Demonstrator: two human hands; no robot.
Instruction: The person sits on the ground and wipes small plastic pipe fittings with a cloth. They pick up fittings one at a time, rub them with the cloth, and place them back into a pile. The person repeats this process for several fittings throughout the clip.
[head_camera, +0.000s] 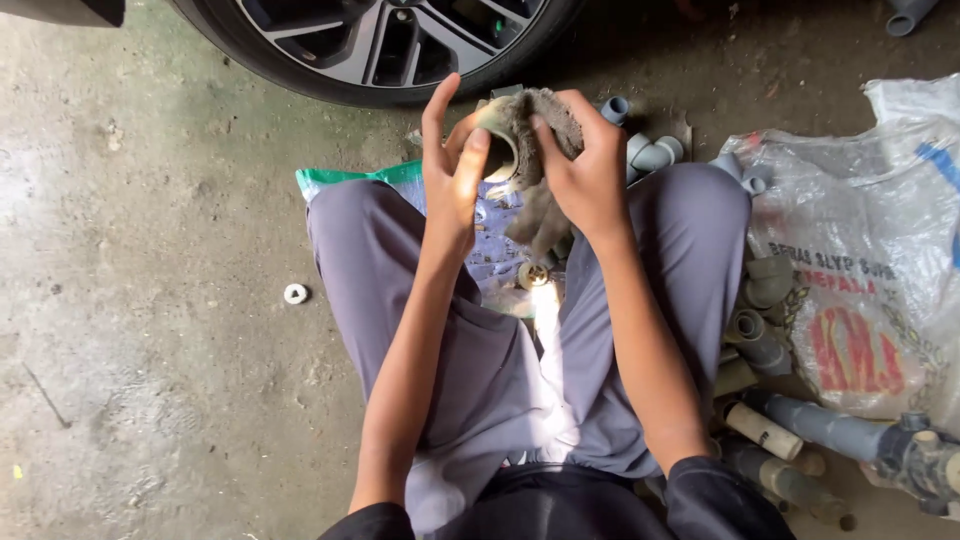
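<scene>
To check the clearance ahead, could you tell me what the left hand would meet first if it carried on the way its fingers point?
Probably the car wheel: the left hand, holding a pipe fitting, points up the picture toward it. Depth is unclear, so it might pass short of it.

Two packages. White woven sack (870, 250) on the floor at right, crumpled, red and yellow print, blue stripe near top. Green-edged printed bag (400, 185) flat on the floor under the legs, mostly hidden.

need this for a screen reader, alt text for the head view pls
Seen from above, a seated person's left hand holds a short pipe fitting while the right hand presses a grey rag on it. Grey pipe pieces and a plastic sack lie at right, a car wheel ahead.
</scene>
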